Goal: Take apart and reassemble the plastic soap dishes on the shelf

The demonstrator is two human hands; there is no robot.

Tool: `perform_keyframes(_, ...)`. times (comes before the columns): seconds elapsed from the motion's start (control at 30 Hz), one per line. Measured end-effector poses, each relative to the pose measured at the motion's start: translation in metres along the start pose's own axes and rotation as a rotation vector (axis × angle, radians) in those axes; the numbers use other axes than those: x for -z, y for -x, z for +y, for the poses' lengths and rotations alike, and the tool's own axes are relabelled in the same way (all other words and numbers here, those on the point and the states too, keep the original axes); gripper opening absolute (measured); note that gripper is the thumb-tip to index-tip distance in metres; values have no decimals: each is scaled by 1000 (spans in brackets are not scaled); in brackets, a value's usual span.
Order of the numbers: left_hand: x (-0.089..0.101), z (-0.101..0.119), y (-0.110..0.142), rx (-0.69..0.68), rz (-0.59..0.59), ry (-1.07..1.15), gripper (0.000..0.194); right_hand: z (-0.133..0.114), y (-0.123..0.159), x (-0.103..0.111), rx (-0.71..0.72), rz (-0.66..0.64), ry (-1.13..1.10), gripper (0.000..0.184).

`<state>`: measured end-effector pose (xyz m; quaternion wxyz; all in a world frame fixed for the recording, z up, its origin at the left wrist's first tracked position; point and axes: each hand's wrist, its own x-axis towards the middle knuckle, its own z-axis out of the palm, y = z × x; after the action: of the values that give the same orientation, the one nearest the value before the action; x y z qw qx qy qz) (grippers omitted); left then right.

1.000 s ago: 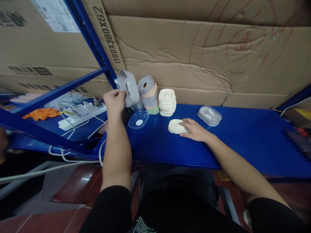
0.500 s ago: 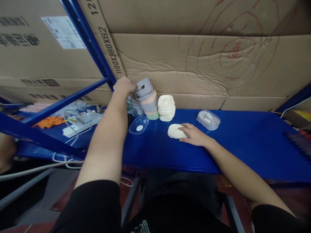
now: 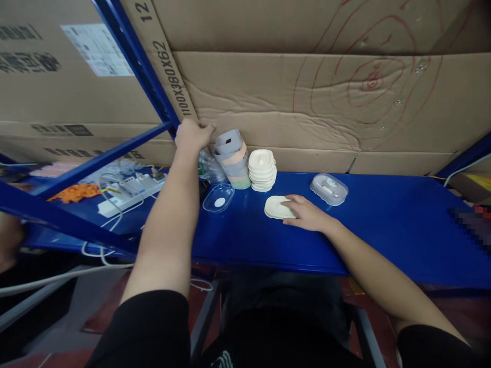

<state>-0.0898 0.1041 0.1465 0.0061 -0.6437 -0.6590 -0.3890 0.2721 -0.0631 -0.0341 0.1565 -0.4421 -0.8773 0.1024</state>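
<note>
My right hand [image 3: 307, 212] grips the right end of a cream, rounded, shallow piece [image 3: 275, 207] lying on the blue tabletop, fingers over its top and thumb at the near edge. Behind it stands a stack of similar cream pieces [image 3: 263, 171]. My left hand [image 3: 192, 137] hovers beside a leaning stack of grey, peach and green containers [image 3: 232, 158]. Its thumb sticks out toward the stack without touching it; the other fingers are mostly hidden, and I see nothing held. Clear plastic pieces [image 3: 211, 166] are partly behind my left forearm.
A clear oval lid [image 3: 218, 199] with a white round spot lies by the stacks. To the right sits a translucent lidded box [image 3: 329, 189]. A blue post [image 3: 153, 87] and cardboard [image 3: 268, 92] bound the table. Left of the post are a power strip [image 3: 128, 194] and orange material [image 3: 74, 191].
My left hand has drawn slightly left, away from the grey top of the container stack, and that top has settled a little lower. My right hand has stayed on the cream piece.
</note>
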Motion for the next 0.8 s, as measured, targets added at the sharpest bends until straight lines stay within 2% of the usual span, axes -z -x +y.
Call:
perform_keyframes(0.03, 2, 6, 10, 40, 77, 33, 37, 1, 0, 0, -6, 0, 1, 71)
perform_keyframes(0.1, 2, 19, 36, -68, 186, 123, 34, 2, 1, 1, -28, 1, 8, 76)
perform_keyframes(0.17, -6, 31, 71, -198, 189, 173, 32, 4, 2, 3, -53, 0, 15, 81)
perform_keyframes(0.23, -21, 41, 112, -345, 71, 182, 32, 3, 2, 4, -68, 4, 11, 82)
perform_keyframes(0.33, -50, 46, 167, -627, -261, 183, 37, -1, 1, 7, -64, 39, -9, 79)
perform_keyframes(0.4, -67, 44, 190, -766, -440, 171, 43, -5, 0, 10, -35, 90, -40, 77)
perform_keyframes(0.47, -80, 40, 203, -843, -510, 152, 57, -8, -1, 11, 9, 158, -87, 75)
perform_keyframes(0.53, -87, 38, 207, -864, -544, 167, 71, -8, -2, 11, 50, 219, -128, 74)
perform_keyframes(0.63, -88, 37, 207, -844, -608, 245, 85, -6, -2, 10, 87, 260, -181, 79)
perform_keyframes(0.7, -87, 37, 206, -806, -677, 277, 101, -7, -2, 9, 127, 266, -211, 82)
perform_keyframes(0.8, -87, 34, 205, -759, -801, 211, 124, -10, -2, 12, 168, 238, -211, 81)
